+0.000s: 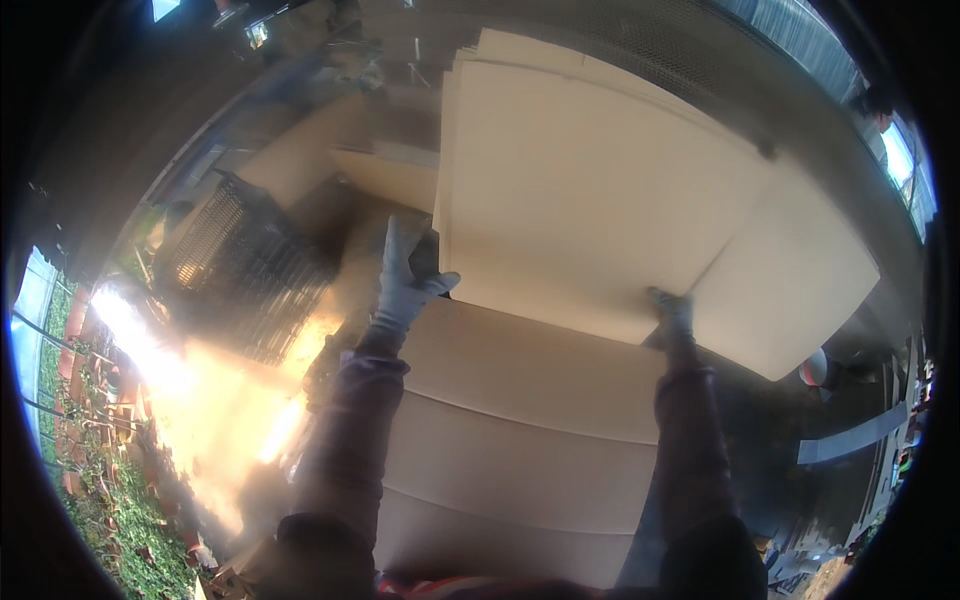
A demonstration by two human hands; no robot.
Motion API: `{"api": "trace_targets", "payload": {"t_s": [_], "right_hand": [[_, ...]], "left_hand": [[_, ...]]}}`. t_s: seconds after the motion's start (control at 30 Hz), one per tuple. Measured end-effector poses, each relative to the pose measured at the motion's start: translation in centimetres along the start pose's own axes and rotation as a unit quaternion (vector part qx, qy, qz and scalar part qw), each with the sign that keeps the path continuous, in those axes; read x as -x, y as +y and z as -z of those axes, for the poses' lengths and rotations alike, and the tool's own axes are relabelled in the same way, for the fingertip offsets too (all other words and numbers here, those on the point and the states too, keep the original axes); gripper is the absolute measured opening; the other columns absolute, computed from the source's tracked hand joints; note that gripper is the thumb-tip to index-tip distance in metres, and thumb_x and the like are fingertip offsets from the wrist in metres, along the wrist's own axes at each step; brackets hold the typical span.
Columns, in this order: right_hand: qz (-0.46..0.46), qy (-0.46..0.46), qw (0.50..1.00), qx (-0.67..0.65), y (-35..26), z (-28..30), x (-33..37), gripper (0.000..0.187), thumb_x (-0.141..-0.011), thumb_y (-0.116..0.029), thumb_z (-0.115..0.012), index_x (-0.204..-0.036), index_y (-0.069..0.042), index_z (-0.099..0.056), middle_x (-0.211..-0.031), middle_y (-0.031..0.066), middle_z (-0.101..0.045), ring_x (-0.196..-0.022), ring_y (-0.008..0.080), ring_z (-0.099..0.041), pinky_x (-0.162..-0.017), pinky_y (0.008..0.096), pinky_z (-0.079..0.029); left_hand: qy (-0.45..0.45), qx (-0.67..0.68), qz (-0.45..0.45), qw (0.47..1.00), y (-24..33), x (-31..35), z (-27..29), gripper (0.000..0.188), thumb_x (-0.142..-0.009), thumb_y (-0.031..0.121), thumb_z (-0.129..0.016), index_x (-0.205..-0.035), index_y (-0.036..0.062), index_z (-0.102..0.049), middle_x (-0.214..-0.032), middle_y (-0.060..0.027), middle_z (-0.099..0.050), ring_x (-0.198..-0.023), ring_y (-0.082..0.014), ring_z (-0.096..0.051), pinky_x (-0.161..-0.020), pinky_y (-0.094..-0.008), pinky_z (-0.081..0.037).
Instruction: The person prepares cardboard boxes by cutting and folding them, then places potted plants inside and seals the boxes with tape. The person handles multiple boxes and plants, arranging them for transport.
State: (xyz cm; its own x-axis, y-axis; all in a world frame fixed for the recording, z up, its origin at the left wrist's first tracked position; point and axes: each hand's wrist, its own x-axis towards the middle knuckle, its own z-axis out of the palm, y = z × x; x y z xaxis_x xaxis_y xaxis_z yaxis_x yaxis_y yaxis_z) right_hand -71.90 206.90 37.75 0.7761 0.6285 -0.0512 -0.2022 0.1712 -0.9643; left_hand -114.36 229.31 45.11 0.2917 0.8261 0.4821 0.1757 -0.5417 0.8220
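A large stack of flat tan cardboard sheets (580,190) lies before me, its layers showing along the far and left edges. My left hand (402,288), in a pale grey glove, is beside the stack's near left corner with thumb and fingers spread apart. The thumb points toward that corner. At the near edge, my right hand (676,314), gloved too, has hold of a cardboard sheet; some of its fingers are hidden. Between my forearms, a creased cardboard piece (530,370) reaches from the stack's near edge toward my body.
A dark mesh-sided crate (215,235) stands at the left, with cardboard behind it. Strong sunlight washes out the surface (230,400) below it. Green plants (140,530) grow at the lower left. A pale grey strip (852,436) and a red-and-white round object (815,368) are at the right.
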Motion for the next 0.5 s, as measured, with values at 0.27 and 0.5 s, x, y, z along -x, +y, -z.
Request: {"api": "trace_targets", "payload": {"t_s": [0.27,0.5], "right_hand": [[-0.010,-0.052,0.988,0.142,-1.7,-0.9,-0.1,0.026,-0.077,0.001,-0.070,-0.103,0.001,-0.065,-0.093,0.0080,-0.068,-0.081,0.0179,-0.065,-0.072,0.0306,-0.054],[0.121,-0.063,0.952,0.273,-2.9,-1.6,1.1,0.042,-0.069,0.001,-0.080,-0.107,0.002,-0.061,-0.092,0.0092,-0.068,-0.081,0.0181,-0.067,-0.067,0.0315,-0.056]], "left_hand": [[-0.072,0.056,0.008,0.996,2.4,-10.7,-5.5,0.101,-0.063,0.028,-0.089,-0.146,0.0043,-0.035,-0.147,-0.0241,-0.034,-0.138,-0.0318,-0.037,-0.109,-0.0375,-0.038],[-0.023,0.114,0.029,0.993,2.6,-10.8,-6.7,0.076,-0.065,0.026,-0.088,-0.129,0.0012,-0.054,-0.147,-0.0246,-0.035,-0.136,-0.0335,-0.037,-0.109,-0.0384,-0.037]]}}
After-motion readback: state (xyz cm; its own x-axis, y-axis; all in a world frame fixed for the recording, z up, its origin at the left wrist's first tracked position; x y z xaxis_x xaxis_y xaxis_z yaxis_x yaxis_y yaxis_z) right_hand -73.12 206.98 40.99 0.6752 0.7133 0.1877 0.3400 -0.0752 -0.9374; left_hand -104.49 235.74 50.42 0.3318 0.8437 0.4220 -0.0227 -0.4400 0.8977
